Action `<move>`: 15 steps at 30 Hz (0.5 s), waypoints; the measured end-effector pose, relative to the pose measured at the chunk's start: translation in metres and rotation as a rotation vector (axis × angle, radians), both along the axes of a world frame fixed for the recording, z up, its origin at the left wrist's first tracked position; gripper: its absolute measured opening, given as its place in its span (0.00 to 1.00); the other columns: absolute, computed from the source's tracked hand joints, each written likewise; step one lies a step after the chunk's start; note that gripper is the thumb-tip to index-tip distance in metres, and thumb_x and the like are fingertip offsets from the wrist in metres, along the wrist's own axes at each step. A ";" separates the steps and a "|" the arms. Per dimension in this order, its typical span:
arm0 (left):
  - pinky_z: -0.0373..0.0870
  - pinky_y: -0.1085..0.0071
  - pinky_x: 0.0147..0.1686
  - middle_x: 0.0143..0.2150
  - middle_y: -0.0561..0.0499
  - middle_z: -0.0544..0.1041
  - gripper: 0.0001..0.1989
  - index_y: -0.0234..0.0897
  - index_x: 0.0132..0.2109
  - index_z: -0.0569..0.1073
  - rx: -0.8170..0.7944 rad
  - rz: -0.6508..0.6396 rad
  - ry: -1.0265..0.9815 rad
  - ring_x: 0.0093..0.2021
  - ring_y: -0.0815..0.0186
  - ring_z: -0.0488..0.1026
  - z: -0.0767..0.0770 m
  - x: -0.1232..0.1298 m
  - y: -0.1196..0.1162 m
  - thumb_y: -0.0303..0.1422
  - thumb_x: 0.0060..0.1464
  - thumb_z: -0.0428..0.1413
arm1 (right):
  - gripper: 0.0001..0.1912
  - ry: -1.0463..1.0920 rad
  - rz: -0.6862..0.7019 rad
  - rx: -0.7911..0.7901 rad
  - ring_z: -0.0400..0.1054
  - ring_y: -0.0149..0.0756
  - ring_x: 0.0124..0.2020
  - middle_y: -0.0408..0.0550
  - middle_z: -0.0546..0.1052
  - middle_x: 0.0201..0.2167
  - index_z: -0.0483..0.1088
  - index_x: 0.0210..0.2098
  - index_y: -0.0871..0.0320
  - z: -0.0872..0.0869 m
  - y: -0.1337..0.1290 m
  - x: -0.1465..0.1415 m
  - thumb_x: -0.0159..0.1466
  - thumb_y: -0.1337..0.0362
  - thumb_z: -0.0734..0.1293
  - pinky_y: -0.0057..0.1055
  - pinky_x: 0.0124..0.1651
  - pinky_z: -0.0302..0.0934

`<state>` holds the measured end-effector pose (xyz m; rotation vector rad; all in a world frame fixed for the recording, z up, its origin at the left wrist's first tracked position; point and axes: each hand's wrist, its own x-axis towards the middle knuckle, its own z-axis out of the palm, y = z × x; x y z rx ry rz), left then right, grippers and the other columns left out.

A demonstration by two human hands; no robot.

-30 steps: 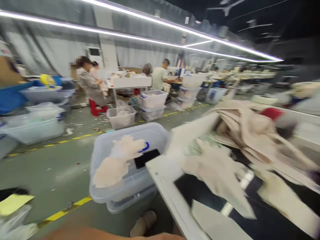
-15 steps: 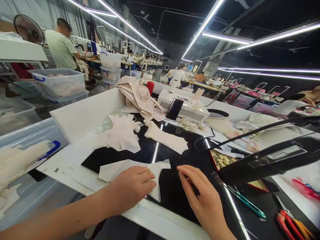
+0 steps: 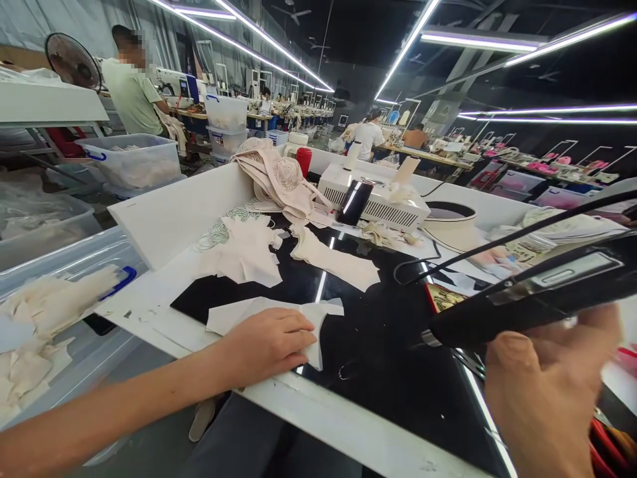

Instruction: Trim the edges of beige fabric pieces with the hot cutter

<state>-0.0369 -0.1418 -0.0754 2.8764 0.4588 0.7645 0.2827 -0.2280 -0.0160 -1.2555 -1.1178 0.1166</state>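
Note:
My left hand (image 3: 271, 345) lies flat on a pale cut fabric piece (image 3: 318, 332) near the front edge of the table, its fingers stretched out. At the right, my right hand (image 3: 547, 392) closes on a black corded tool (image 3: 527, 299) with a metal tip pointing left; its fingers are partly hidden and blurred. A thin loop (image 3: 347, 370) lies on the black tabletop between my hands. Beyond them are a narrow cream fabric piece (image 3: 343, 262) and a heap of cream pieces (image 3: 243, 252).
A red-edged box (image 3: 438, 297) of small metal parts is under the tool. Beige bra pieces (image 3: 271, 169), a phone (image 3: 355, 202) and a white vented machine (image 3: 393, 214) stand at the back. A plastic bin (image 3: 132, 162) and a seated person (image 3: 132, 96) are at left.
My right hand has moved right, from above the black tabletop to the black corded tool, and closed on it. My left hand stays on the fabric. The view has shifted a little.

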 end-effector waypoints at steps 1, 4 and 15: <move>0.77 0.61 0.59 0.54 0.44 0.82 0.10 0.34 0.54 0.77 0.016 -0.025 0.007 0.55 0.57 0.79 0.001 0.001 -0.001 0.32 0.69 0.60 | 0.45 0.073 0.027 0.033 0.67 0.62 0.67 0.50 0.71 0.67 0.61 0.69 0.37 0.005 0.008 -0.004 0.56 0.49 0.79 0.65 0.59 0.69; 0.77 0.63 0.57 0.48 0.46 0.83 0.08 0.34 0.49 0.77 0.086 -0.098 0.034 0.50 0.59 0.80 0.004 0.006 -0.005 0.32 0.66 0.64 | 0.31 0.233 0.103 0.147 0.78 0.52 0.47 0.48 0.80 0.51 0.74 0.55 0.43 0.015 0.023 -0.017 0.53 0.54 0.81 0.56 0.52 0.73; 0.76 0.69 0.49 0.39 0.49 0.83 0.09 0.35 0.41 0.78 -0.135 -0.090 -0.092 0.42 0.64 0.79 -0.007 0.024 0.000 0.26 0.71 0.55 | 0.25 0.328 0.299 0.156 0.71 0.38 0.25 0.42 0.77 0.31 0.75 0.49 0.50 0.025 0.019 -0.065 0.55 0.53 0.80 0.36 0.23 0.72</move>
